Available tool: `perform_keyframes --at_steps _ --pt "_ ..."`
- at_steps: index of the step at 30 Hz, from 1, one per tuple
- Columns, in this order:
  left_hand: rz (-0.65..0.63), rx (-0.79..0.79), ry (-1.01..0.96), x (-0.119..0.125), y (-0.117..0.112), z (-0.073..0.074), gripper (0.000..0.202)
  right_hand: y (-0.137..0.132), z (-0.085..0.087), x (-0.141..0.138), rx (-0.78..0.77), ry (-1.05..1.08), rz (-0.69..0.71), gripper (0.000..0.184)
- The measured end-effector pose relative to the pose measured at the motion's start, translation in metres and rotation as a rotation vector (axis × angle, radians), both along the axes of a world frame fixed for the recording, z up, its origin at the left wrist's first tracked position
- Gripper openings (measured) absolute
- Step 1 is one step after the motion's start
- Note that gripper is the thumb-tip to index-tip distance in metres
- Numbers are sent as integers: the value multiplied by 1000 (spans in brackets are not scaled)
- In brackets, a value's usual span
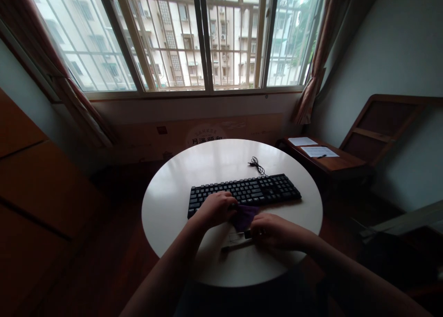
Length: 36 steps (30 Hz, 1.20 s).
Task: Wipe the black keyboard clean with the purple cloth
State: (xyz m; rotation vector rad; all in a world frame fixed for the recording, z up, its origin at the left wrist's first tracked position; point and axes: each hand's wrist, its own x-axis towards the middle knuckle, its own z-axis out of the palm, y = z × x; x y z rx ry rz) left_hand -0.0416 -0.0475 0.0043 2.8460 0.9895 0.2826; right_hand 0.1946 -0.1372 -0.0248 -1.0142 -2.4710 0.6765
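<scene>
A black keyboard (242, 190) lies on the white round table (166, 206), its keys facing up. My left hand (218, 208) is closed at the keyboard's near edge, with its fingertips on a small purple cloth (244, 216). The cloth stretches between both hands, just in front of the keys. At its right side, the curled fingers of my right hand (268, 229) pinch the cloth's edge. Below it lies a small clear item with a black end (247, 234), partly hidden by my right hand. A thin, brush-like stick (237, 247) lies nearer to me.
The keyboard's coiled black cable (256, 165) rests behind it on the table. To the right, a wooden chair (346, 162) holds paper sheets (319, 151) and a pen (321, 156). A barred window and a printed cardboard box (166, 137) are beyond the table.
</scene>
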Motion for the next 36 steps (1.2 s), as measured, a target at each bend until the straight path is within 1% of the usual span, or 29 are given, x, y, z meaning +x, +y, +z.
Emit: perform_keyframes --at_steps 3,5,11,14,16,20,23,26,29,33,36 --pt "-24 19 -10 1 0 0 10 1 -2 0 -20 -1 31 17" --pt "-25 22 -26 1 -2 1 7 0 -2 0 10 6 54 14" --pt "-21 -6 -106 0 -7 4 7 -6 -7 -3 224 -3 77 14" --pt "-21 -64 -129 0 -9 4 8 -9 -11 0 326 -55 61 13" --pt "-31 -119 -140 0 -9 4 10 -12 -14 4 358 -86 46 14" --pt "-104 -265 -145 -1 -10 3 14 -17 -17 15 330 -104 16 17" --pt "-165 -395 -141 0 -11 4 16 -22 -17 21 273 -85 -9 17" --pt "-179 -476 -128 0 -11 5 16 -25 -15 24 197 -47 -40 15" --pt "-176 -487 -118 1 -9 4 17 -26 -13 25 156 -15 -29 16" --pt "-153 -470 -107 1 -7 1 18 -23 -13 25 194 -15 -17 20" --pt "-135 -465 -99 0 -7 0 21 -22 -15 24 226 -11 -32 18"
